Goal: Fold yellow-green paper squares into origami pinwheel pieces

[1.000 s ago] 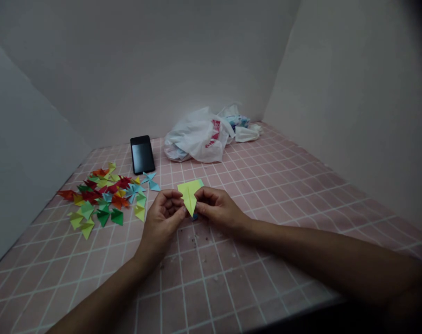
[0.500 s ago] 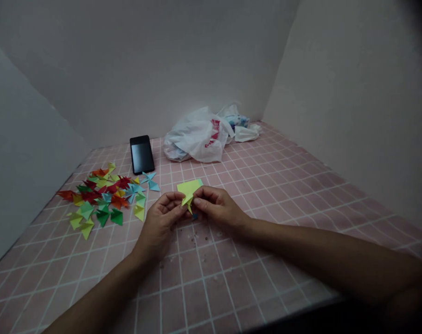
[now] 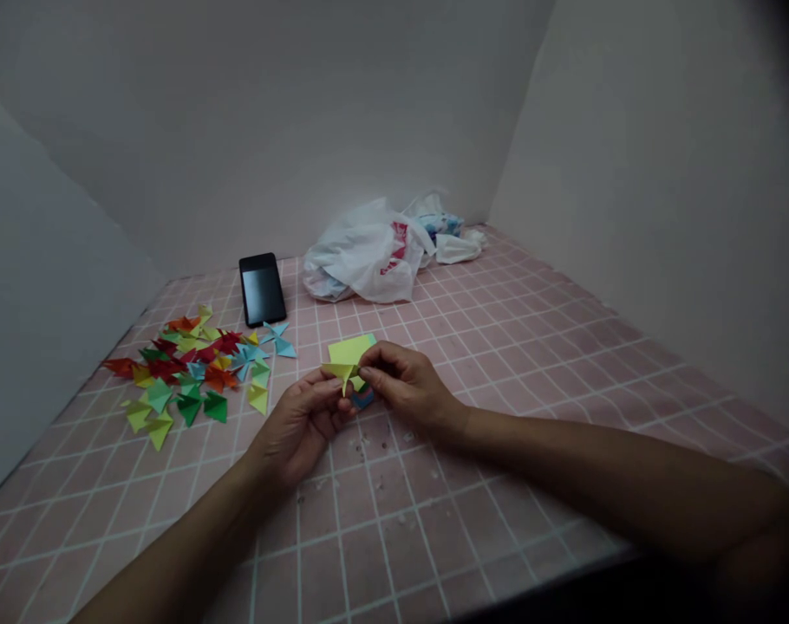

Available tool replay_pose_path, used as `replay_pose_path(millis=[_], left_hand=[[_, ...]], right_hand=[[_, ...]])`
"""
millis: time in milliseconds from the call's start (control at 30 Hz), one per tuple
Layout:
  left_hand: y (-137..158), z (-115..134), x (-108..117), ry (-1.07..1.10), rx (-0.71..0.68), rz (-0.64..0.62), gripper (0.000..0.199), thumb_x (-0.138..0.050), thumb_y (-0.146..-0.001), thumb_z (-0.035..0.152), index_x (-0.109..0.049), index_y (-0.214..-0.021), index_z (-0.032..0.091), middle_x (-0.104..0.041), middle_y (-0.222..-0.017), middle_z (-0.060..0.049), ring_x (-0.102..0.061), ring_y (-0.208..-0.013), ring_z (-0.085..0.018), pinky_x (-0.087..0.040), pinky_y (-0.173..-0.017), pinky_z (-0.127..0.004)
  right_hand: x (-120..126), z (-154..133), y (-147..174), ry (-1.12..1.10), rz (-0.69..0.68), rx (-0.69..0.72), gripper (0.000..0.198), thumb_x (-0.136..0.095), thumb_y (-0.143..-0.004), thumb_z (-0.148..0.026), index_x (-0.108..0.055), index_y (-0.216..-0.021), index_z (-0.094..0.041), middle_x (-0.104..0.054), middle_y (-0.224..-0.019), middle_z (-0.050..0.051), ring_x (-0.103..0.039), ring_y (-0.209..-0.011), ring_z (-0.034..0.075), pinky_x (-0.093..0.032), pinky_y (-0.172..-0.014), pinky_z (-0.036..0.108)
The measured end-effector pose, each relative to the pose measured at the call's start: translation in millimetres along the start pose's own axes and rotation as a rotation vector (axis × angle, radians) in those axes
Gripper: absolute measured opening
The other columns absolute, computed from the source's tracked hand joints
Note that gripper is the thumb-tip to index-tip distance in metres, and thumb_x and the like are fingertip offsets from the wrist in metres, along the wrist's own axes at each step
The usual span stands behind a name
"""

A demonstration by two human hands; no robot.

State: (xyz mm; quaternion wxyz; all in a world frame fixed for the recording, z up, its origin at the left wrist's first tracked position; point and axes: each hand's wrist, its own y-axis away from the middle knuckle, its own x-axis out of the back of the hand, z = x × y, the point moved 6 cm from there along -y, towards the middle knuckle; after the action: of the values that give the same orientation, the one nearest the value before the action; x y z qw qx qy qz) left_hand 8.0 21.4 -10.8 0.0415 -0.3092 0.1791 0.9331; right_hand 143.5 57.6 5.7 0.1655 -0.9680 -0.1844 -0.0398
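A small yellow origami crane (image 3: 343, 373) is held up between both hands, one narrow point hanging down. My left hand (image 3: 298, 423) grips it from the left by thumb and fingertips, the other fingers curled below. From the right, my right hand (image 3: 407, 386) pinches its other side between thumb and forefinger. Just behind and beneath the crane lies a stack of square paper (image 3: 348, 349), yellow on top, with blue and green edges showing. The fingers hide part of the stack.
Several folded paper cranes (image 3: 190, 406) in mixed colours lie in a heap on the left. A black phone (image 3: 263, 293) stands tilted behind them. White plastic bags (image 3: 365, 256) rest at the back on the pink checked tablecloth (image 3: 498, 347), which walls enclose.
The crane has turned, its wing now spread toward the left. My left hand has opened out and dropped slightly, palm more upward, showing more of the stack's lower edge.
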Motion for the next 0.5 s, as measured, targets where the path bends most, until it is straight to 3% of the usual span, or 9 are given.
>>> replay_pose_path(millis=[300,500], left_hand=[[-1.2,3.4,7.3,-0.108,-0.100,0.065,0.019,-0.084,-0.067,0.017,-0.068,-0.076,0.013,-0.065,-0.064,0.002,-0.058,-0.055,-0.007,-0.053,-0.055,-0.016],[-2.6,4.2,9.1,-0.131,-0.123,0.091,0.019,-0.082,-0.068,0.019,-0.067,-0.077,0.013,-0.064,-0.065,0.001,-0.058,-0.056,-0.007,-0.052,-0.056,-0.017]], right_hand=[[-1.1,5.1,0.3,-0.053,0.029,-0.047,0.008,-0.061,-0.087,-0.026,-0.058,-0.083,-0.020,-0.057,-0.074,-0.001,-0.053,-0.070,0.014,-0.041,-0.062,0.027],[-1.1,9.4,-0.4,-0.061,0.020,-0.081,0.019,-0.063,-0.087,-0.032,-0.054,-0.076,-0.020,-0.054,-0.071,-0.001,-0.048,-0.066,0.013,-0.039,-0.059,0.026]])
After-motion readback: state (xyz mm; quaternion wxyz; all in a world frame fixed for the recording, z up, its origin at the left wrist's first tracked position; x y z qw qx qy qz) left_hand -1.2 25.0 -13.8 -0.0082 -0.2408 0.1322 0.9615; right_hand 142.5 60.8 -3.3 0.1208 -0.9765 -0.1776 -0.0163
